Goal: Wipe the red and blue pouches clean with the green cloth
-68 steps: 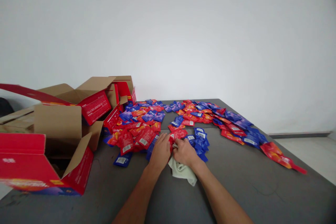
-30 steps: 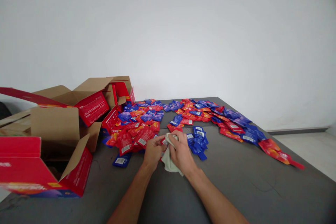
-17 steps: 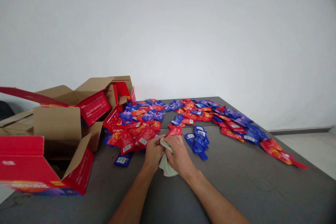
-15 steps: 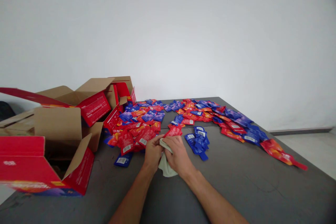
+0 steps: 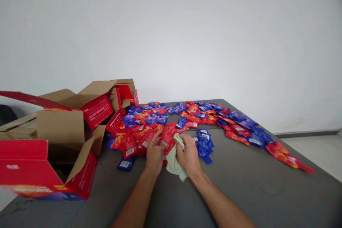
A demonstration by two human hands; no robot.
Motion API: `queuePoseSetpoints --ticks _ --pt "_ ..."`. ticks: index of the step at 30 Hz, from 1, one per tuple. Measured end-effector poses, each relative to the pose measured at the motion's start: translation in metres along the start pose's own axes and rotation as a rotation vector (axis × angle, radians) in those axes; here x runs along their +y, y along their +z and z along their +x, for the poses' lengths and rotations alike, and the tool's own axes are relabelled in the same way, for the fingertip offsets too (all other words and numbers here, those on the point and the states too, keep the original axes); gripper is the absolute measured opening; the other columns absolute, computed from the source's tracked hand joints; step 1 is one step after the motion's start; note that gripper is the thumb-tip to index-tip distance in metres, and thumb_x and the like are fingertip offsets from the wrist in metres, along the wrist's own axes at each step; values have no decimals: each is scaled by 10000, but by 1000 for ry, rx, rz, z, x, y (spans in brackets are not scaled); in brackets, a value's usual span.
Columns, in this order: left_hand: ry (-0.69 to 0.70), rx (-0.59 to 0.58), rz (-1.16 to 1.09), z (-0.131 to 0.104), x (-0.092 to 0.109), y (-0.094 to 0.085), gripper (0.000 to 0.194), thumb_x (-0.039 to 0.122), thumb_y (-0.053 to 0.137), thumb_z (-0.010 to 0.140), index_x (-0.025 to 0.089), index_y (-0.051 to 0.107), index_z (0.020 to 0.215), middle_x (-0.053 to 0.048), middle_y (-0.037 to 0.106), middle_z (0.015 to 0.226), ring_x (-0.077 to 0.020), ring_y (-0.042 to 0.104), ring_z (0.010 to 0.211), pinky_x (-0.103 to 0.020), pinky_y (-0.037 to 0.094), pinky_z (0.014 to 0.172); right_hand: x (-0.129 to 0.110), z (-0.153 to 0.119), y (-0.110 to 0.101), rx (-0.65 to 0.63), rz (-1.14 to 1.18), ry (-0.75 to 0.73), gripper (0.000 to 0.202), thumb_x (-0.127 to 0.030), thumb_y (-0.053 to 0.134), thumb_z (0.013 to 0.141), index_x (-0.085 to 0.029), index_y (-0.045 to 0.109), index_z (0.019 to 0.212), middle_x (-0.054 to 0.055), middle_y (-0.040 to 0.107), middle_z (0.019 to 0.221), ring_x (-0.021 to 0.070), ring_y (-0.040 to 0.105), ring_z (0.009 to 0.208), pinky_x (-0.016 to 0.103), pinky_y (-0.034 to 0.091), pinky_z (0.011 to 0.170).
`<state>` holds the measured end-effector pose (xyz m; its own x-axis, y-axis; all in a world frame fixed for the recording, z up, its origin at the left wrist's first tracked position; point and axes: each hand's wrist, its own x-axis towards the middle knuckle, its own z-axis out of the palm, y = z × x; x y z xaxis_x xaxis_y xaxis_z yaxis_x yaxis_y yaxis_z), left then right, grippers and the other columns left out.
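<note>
Two bare hands work over one grey table (image 5: pixel 240 188). The right hand (image 5: pixel 189 152) grips the only cloth (image 5: pixel 173 164), pale green, bunched under its fingers. The left hand (image 5: pixel 155 154) is loose, fingers parted; whether its thumb touches the red packet (image 5: pixel 167 136) between the hands, I can't tell. That packet lies just beyond the cloth, and a second may overlap it. Just right of the right hand sits one blue cluster (image 5: pixel 204 146), several packets deep. Beyond are two big spreads, red and blue mixed, too overlapped to count: a left heap (image 5: pixel 133 133) and a right band (image 5: pixel 213 114) running along the table's edge. One blue packet (image 5: pixel 126 164) lies at the heap's near side. I count at least three red boxes (image 5: pixel 29 171), flaps open, at left, plus one brown carton (image 5: pixel 20 128).
</note>
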<state>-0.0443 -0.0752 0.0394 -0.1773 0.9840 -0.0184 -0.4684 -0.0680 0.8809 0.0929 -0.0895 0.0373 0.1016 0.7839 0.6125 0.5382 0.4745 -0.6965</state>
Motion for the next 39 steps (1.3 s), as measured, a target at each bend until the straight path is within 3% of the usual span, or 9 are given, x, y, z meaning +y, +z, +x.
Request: queuePoseSetpoints --ticks 5,8,10,12,16,23,30,36,39 --pt "-156 -128 -81 -4 0 8 632 141 664 604 174 652 1235 -105 735 1083 -219 706 834 -342 549 769 -5 -4 1 -80 40 -72 246 -163 492 900 -221 618 1103 86 653 1103 242 561 1029 387 460 904" --pt "-224 -194 -110 -6 -3 11 438 281 705 680 124 716 1089 -127 748 1032 -273 702 940 -383 546 858 -6 -4 0 -82 46 -139 304 -149 492 918 -235 631 1174 85 651 1177 239 554 1094 404 445 963" --pt "-251 -222 -126 -6 -5 12 413 397 695 741 108 729 1034 -136 748 1024 -295 689 1000 -403 534 909 -7 -5 1 -101 53 -184 336 -137 496 923 -244 638 1207 80 648 1210 235 543 1122 407 442 982" --pt "-225 -226 -154 -6 -5 12 433 441 684 781 115 723 1063 -124 745 1057 -292 671 1063 -404 507 971 -7 -7 3 -146 64 -234 347 -127 502 925 -251 650 1214 72 651 1215 230 541 1117 402 450 977" --pt "-144 -255 -216 -5 -3 9 435 357 682 831 155 671 1217 -93 707 1209 -255 617 1188 -382 427 1079 -10 -9 6 -203 65 -298 368 -104 511 916 -257 670 1210 65 653 1213 227 544 1085 401 460 959" --pt "-203 -311 -151 -7 -5 7 441 232 744 768 139 687 1195 -131 716 1200 -276 669 1109 -383 503 994 3 5 -7 -51 -56 -211 346 -142 489 945 -228 669 1227 82 657 1239 240 544 1112 407 440 967" --pt "-207 -317 -129 -8 -5 6 451 240 753 766 138 682 1200 -145 733 1150 -259 712 995 -380 550 910 9 12 -17 34 -142 -169 361 -143 460 941 -199 668 1231 97 654 1258 251 541 1102 419 424 958" --pt "-134 -275 -184 -3 -3 8 413 341 678 835 139 687 1196 -125 705 1219 -255 658 1125 -385 486 1024 -12 -5 -1 -252 -24 -280 373 -74 467 919 -235 672 1186 62 641 1256 219 530 1079 371 419 949" --pt "-41 -215 -43 0 -1 7 399 365 594 869 156 688 1195 -102 708 1212 -259 641 1154 -429 468 1047 -16 -8 2 -359 -22 -292 372 -44 471 896 -222 676 1150 68 649 1218 209 534 1084 357 402 946"
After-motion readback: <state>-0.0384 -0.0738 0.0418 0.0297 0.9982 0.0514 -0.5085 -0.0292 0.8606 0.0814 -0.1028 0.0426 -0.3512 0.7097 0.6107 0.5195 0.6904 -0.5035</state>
